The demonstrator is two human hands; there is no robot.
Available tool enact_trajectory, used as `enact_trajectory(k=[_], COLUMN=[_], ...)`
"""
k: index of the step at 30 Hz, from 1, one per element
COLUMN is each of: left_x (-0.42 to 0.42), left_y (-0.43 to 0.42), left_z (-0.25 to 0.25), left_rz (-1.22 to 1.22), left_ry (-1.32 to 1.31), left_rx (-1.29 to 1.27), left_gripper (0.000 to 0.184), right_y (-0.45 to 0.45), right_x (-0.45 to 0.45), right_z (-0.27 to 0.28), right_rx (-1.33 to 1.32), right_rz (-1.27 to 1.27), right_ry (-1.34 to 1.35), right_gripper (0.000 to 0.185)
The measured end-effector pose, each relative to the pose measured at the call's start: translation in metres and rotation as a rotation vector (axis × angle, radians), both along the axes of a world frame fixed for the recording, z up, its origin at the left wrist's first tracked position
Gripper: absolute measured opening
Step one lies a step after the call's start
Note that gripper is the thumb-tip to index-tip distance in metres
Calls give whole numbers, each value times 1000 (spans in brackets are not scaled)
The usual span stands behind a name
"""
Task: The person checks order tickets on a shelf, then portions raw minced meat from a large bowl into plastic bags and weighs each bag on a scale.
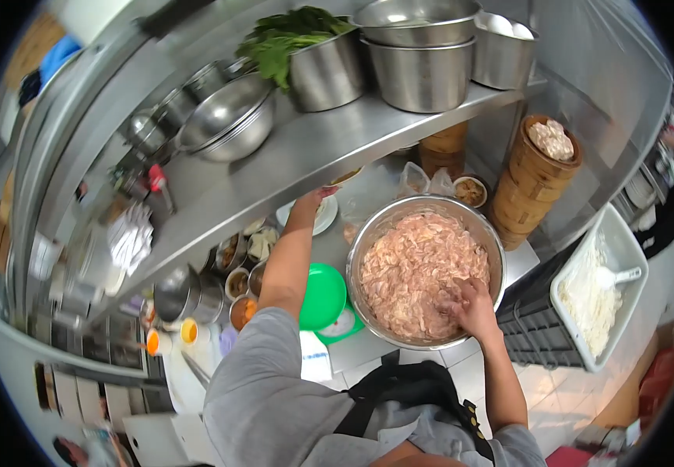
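A large steel bowl (354, 292) of pale pink raw meat (415, 265) sits on the counter. My right hand (473, 307) is at its lower right side, with curled fingertips pressed into the meat; what they hold, if anything, is hidden. My left hand (325, 191) reaches under the steel shelf, at the edge of a tan, round-edged item (346, 177) partly hidden by the shelf. Just below that hand lies a white plate (326, 215). Green plastic lids or plates (322, 296) are left of the bowl.
The steel shelf (337, 156) overhead holds pots, nested bowls and leafy greens (294, 39). Stacked bamboo steamers (529, 187) stand right of the bowl. Further right is a white tub (634, 292) of white shreds. Small containers and a knife (195, 369) lie to the left.
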State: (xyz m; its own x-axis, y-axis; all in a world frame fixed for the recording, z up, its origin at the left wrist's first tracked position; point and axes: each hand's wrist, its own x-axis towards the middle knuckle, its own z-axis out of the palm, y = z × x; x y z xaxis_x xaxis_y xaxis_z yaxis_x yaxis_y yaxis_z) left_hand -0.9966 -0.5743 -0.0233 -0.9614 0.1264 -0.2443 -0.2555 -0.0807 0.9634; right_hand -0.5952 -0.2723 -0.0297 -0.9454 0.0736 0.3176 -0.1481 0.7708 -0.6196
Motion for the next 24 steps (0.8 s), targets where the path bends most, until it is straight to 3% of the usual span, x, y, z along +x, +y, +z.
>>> enact_trajectory(k=[2, 6, 9, 12, 14, 18, 20, 21, 24], left_x=[42, 152, 234, 333, 409, 574, 663, 716, 856], left_y=[-12, -32, -63, -99, -119, -145, -168, -157, -165], left_z=[20, 70, 82, 87, 96, 107, 56, 78, 56], left_rz=[94, 403, 440, 524, 595, 846, 973, 1067, 1373], left_ry=[3, -35, 2, 35, 43, -37, 215, 142, -66], left_rx=[31, 88, 15, 22, -11, -68, -491, 89, -87], left_gripper=[21, 21, 22, 23, 21, 21, 22, 22, 16], right_y=[8, 23, 7, -30, -67, -151, -206, -233, -319], right_x=[-5, -26, -34, -34, -24, 21, 66, 94, 166], right_z=[10, 20, 48, 70, 86, 98, 98, 95, 53], right_rx=[-160, -89, -150, -209, -400, -486, -500, -575, -675], right_rz=[-11, 161, 274, 418, 576, 911, 978, 1085, 1338], right_ry=[-88, 91, 81, 91, 146, 8, -47, -82, -205], right_gripper=[49, 52, 52, 51, 50, 52, 49, 48, 46])
